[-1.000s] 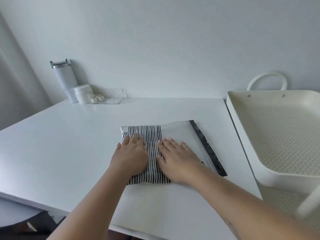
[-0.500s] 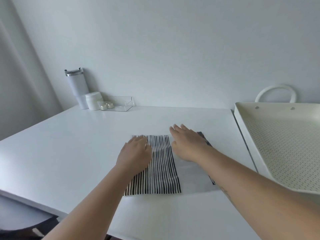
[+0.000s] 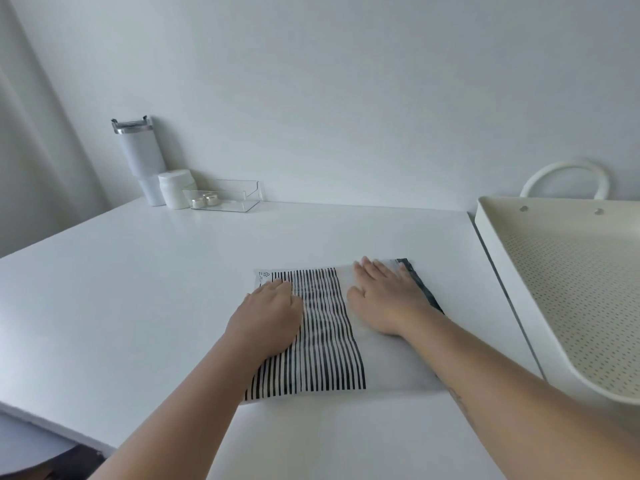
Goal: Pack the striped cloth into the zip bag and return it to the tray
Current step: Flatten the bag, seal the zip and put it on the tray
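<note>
White table (image 3: 138, 306), cream perforated tray (image 3: 571, 289) off its right edge, frosted zip bag (image 3: 391, 368) flat between two open palms

The bag's long axis runs left to right, its dark zip strip (image 3: 420, 289) at the tray-side end; the striped cloth (image 3: 322, 334) fills its left half. The right hand (image 3: 384, 299), nearer zip and tray, lies flat with fingers spread; the left hand (image 3: 270, 317) presses the cloth, gripping nothing. Small print at the bag's far left corner is too tiny to read
</note>
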Action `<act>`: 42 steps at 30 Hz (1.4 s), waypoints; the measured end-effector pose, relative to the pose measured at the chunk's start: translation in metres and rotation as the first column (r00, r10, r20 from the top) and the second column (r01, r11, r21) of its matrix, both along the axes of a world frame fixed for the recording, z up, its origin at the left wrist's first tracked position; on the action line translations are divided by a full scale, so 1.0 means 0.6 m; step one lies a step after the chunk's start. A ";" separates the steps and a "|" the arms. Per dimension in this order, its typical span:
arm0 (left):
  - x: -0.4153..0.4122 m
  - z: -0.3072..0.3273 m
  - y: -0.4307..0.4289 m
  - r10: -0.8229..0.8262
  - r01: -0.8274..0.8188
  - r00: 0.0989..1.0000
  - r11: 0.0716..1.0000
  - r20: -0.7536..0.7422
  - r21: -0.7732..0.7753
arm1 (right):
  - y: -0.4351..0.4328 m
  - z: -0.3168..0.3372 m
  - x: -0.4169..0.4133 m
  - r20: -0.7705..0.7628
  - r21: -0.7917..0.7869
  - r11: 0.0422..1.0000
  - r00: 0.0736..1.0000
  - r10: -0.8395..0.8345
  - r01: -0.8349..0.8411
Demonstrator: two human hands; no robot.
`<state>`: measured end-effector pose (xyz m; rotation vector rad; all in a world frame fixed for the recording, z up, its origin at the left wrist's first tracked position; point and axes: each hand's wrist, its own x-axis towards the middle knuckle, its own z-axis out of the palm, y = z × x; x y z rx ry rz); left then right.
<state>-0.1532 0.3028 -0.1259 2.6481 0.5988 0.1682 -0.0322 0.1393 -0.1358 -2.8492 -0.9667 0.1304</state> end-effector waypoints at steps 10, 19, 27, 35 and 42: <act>-0.007 0.015 -0.011 -0.014 0.014 1.000 1.000 -0.019 0.019 | -0.004 0.045 -0.062 0.048 0.215 0.974 0.997 0.066 -0.074; -0.008 0.013 -0.010 0.003 -0.003 1.000 1.000 0.014 0.000 | -0.010 -0.007 -0.123 0.014 0.072 0.988 0.991 0.135 -0.136; -0.011 0.022 -0.016 -0.018 0.019 0.999 0.999 -0.031 0.044 | -0.065 0.001 -0.086 0.012 0.065 0.994 0.996 -0.089 0.088; -0.009 0.043 -0.036 -0.088 0.085 0.996 0.975 0.006 0.207 | -0.053 0.034 -0.101 0.039 0.180 0.983 0.999 0.037 -0.043; -0.030 0.001 -0.053 -0.105 0.131 0.989 0.952 -0.108 0.276 | -0.067 0.005 -0.095 -0.003 0.067 0.997 1.000 0.031 -0.031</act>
